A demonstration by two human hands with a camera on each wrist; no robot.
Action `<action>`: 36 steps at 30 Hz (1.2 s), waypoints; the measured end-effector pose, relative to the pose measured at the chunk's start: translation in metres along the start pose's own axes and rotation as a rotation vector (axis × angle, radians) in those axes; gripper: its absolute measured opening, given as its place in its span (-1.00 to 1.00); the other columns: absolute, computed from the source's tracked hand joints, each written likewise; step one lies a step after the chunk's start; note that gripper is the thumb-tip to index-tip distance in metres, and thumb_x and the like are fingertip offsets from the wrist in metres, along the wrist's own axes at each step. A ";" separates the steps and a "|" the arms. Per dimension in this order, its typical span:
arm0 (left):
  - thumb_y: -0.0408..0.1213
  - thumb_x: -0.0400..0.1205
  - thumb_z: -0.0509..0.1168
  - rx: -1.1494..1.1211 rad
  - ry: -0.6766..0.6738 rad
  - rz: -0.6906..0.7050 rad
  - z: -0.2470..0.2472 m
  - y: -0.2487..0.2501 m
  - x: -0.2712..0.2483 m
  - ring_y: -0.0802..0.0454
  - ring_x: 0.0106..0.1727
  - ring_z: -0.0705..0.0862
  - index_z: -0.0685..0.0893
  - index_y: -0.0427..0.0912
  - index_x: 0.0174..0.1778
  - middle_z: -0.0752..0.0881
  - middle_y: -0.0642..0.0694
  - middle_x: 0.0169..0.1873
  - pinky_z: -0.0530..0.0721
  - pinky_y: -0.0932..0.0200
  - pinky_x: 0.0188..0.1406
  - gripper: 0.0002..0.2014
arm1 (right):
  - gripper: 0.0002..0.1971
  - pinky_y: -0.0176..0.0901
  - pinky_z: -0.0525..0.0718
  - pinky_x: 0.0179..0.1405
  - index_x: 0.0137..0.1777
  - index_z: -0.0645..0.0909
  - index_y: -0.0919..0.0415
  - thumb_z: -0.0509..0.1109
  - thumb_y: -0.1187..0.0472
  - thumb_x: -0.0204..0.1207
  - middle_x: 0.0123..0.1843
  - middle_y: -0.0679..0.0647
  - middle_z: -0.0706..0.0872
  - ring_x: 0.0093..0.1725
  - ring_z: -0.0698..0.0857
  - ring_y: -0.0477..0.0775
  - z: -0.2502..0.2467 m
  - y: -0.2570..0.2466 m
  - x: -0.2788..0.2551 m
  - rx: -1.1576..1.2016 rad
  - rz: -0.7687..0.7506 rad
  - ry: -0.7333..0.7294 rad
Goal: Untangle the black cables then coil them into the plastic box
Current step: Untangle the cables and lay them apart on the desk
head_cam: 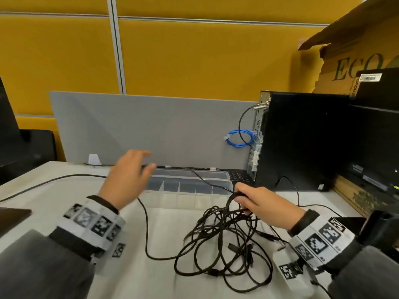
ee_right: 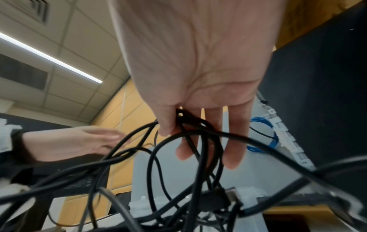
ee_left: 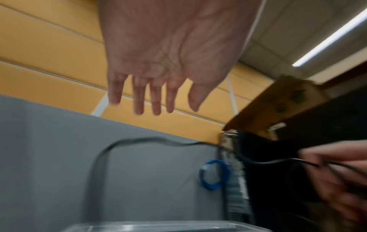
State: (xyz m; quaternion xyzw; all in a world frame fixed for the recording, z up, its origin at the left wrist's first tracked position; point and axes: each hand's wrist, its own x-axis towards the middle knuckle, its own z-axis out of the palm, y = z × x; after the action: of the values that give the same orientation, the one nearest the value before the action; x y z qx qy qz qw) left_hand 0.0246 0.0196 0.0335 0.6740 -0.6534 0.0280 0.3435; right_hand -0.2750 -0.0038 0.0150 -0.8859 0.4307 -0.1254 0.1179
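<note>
A tangle of black cables lies on the white table in front of me. My right hand pinches a bunch of cable loops between thumb and fingers and lifts them off the pile. One strand runs left across the table and over the clear plastic box, which stands open with divided compartments. My left hand hovers above the box's left end, fingers straight and spread, holding nothing; in the left wrist view its fingers are extended in the air.
A black computer tower stands at the right with a blue cable coil at its back. A grey divider panel runs behind the box. A torn cardboard box sits on top at far right.
</note>
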 end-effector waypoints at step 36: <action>-0.08 0.69 0.16 -0.597 -0.122 0.089 0.009 0.063 -0.007 0.29 -0.49 0.45 0.54 -0.04 -0.42 0.53 0.19 -0.57 0.38 0.21 -0.38 -0.66 | -0.89 -0.25 0.50 -0.27 -0.09 0.44 -0.04 0.17 0.01 0.65 -0.24 -0.13 0.57 -0.25 0.53 -0.13 0.008 0.023 -0.010 -0.117 0.139 0.080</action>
State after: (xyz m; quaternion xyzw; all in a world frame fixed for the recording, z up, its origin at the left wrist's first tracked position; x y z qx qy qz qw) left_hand -0.0367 0.0270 0.0494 0.5142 -0.6812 -0.1907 0.4849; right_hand -0.2956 -0.0091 -0.0008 -0.8536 0.5020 -0.1268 0.0570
